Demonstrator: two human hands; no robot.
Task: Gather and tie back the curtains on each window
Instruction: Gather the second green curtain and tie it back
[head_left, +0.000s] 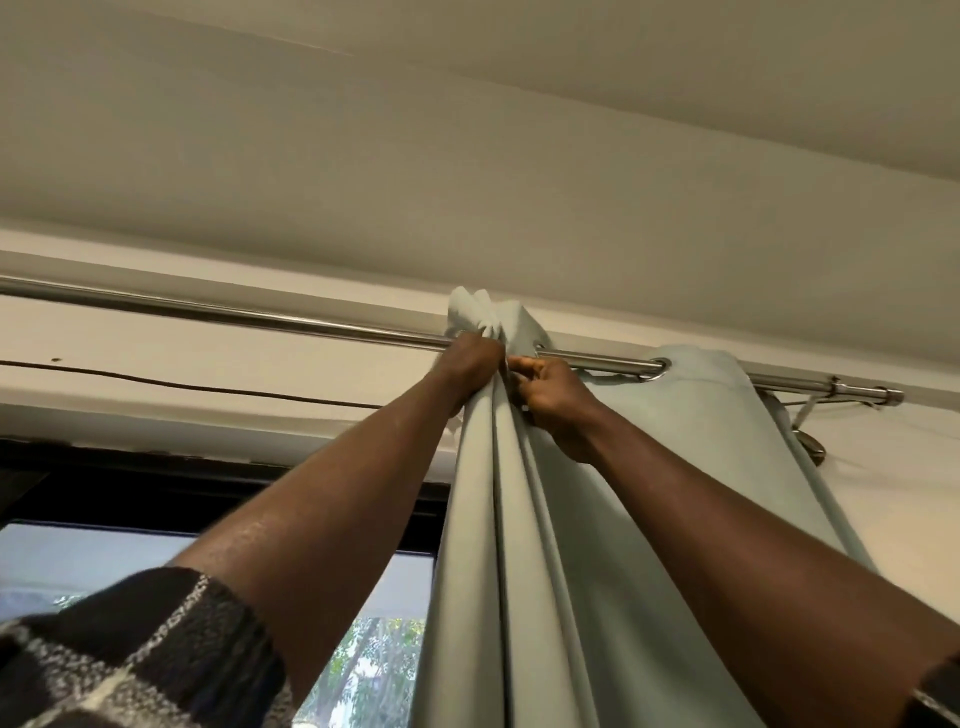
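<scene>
A pale grey-green curtain (597, 545) hangs by metal eyelets from a steel rod (260, 314) that runs across the top of the window. Both arms reach up to the rod. My left hand (470, 364) is closed around the bunched top folds of the curtain just under the rod. My right hand (553, 392) pinches the fabric right beside it, fingers curled into the folds. Right of my hands, one more section of curtain (711, 395) hangs flatter from an eyelet (658, 370).
The rod ends at a wall bracket (836, 389) on the right, with a round metal holdback knob (813, 447) below it. A dark cable (182, 385) runs along the wall above the black window frame (208, 483). Trees show through the glass (374, 670).
</scene>
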